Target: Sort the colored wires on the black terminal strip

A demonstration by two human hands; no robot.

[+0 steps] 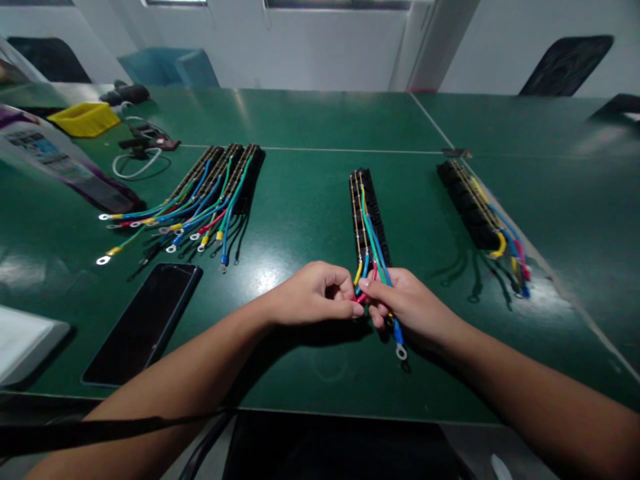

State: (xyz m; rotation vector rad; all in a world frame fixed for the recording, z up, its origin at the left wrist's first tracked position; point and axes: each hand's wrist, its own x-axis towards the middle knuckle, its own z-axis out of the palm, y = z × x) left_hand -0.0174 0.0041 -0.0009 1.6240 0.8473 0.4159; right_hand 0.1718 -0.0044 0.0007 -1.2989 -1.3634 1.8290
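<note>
A long black terminal block (370,207) with brass-coloured rails lies on the green table, its coloured wires (373,230) running toward me. My left hand (323,293) pinches a red wire (359,300) between thumb and forefinger, just past the block's near end. Beside it, my right hand (407,300) is closed around the bundle of blue, green, yellow and red wires, thumb on top. Below the right hand pokes out a blue-sleeved ring lug (401,350). My fingers hide the other wire ends.
Several wired terminal blocks (225,177) lie side by side at left, ring lugs toward me. Another wired block (467,203) lies at right. A phone (145,323), a white box (27,343), a bottle (60,157), a yellow bin (85,119) and cables (143,150) occupy the left side.
</note>
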